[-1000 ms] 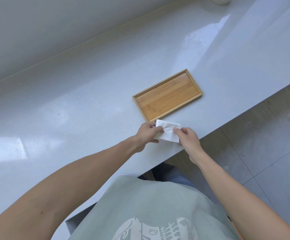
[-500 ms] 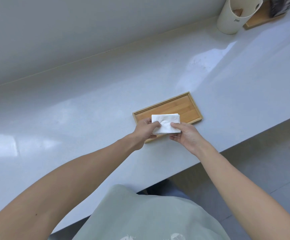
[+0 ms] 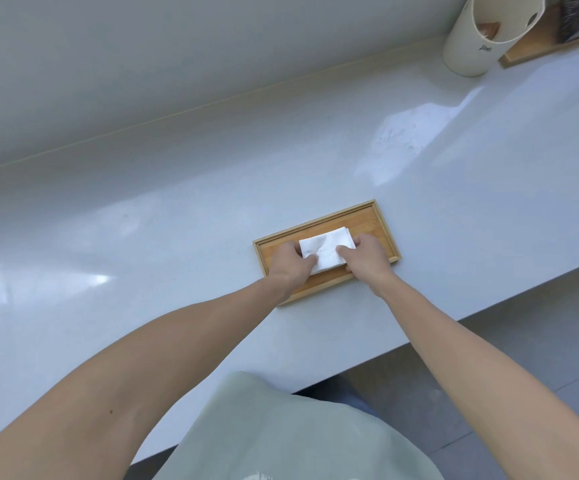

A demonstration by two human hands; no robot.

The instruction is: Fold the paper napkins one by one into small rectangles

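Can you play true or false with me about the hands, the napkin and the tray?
1. Both hands hold the napkin. True: the left hand and right hand pinch its ends.
2. The napkin is over the wooden tray. True.
3. The napkin is red. False: it is white.
4. The tray sits on the floor. False: it sits on the pale counter.
5. A white cup stands far back on the counter. True.
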